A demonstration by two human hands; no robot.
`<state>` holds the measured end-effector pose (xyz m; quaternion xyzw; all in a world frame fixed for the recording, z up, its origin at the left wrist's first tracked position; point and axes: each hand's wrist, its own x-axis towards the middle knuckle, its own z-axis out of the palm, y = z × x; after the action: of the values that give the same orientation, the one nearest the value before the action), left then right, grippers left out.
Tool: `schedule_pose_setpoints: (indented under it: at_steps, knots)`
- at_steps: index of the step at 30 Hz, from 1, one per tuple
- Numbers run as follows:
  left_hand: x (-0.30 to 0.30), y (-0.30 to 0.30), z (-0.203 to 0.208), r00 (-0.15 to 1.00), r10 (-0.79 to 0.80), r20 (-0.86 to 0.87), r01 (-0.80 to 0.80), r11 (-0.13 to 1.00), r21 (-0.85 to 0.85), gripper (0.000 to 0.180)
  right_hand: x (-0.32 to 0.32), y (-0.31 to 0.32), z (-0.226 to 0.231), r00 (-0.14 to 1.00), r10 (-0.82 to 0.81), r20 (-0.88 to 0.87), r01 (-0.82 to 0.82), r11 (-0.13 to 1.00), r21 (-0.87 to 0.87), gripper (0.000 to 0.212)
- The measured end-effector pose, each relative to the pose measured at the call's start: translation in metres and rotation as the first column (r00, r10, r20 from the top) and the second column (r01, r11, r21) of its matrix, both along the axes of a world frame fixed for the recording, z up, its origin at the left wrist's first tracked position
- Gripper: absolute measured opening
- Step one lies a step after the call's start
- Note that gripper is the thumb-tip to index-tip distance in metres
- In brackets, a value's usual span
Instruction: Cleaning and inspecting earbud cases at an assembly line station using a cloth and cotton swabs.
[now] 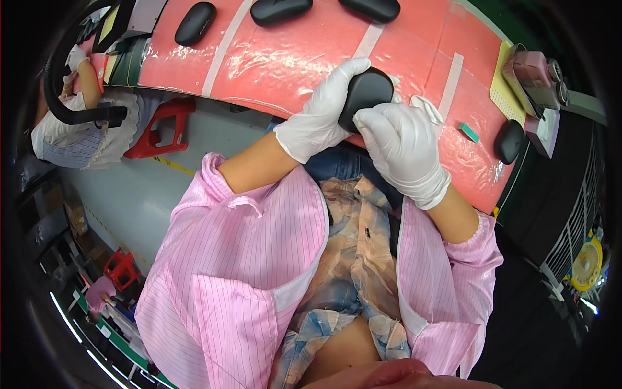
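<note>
A smooth black oval case (pixel 367 97) is held up just over the near edge of the red-covered table. My left hand (pixel 324 113), in a white glove, wraps around its left side and top. At its lower right side is my right hand (pixel 405 142), also gloved in white, with fingers curled and pinched against the case. Some loose white material (pixel 427 110) shows past the right knuckles; whether it is cloth or glove I cannot tell. Whatever the right fingertips hold is hidden.
More black cases (pixel 195 23) lie along the table's far side, and one case (pixel 509 141) sits at the right edge. Beside that lies a small green block (pixel 468 132). Pale tape strips cross the red cover (pixel 272 71). Left, beyond a red stool (pixel 165 126), another person (pixel 84 129) works.
</note>
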<state>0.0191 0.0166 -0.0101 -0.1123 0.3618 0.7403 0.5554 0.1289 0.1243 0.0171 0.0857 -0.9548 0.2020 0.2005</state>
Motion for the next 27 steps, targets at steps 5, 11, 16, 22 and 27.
schedule_pose_setpoints:
  at_steps: [5, 11, 16, 22, 27]
  knots:
    - [-0.001, 0.002, 0.004, 1.000, 0.026, 0.009, -0.026, 1.000, -0.005, 0.044, -0.003, 0.003, 0.004, 1.000, 0.015, 0.024, -0.014, 1.000, -0.024, 0.018]
    - [-0.002, 0.003, 0.003, 1.000, 0.001, -0.029, -0.003, 0.997, -0.075, 0.053, -0.005, 0.005, -0.006, 0.988, -0.073, -0.137, 0.068, 0.997, -0.035, 0.022]
    - [-0.010, -0.003, -0.003, 0.998, -0.064, -0.024, 0.067, 0.988, 0.139, 0.058, 0.022, 0.010, -0.002, 0.978, 0.068, -0.197, -0.097, 0.985, -0.142, 0.021]
    - [-0.002, -0.003, 0.033, 0.990, -0.091, -0.109, 0.119, 0.952, 0.282, 0.056, 0.017, 0.099, -0.007, 0.835, -0.539, -0.109, 0.478, 0.810, -0.340, 0.017]
    - [-0.003, -0.002, 0.044, 0.983, -0.097, -0.154, 0.142, 0.940, 0.310, 0.056, 0.026, 0.071, -0.005, 0.937, -0.338, -0.093, 0.329, 0.939, -0.098, 0.024]
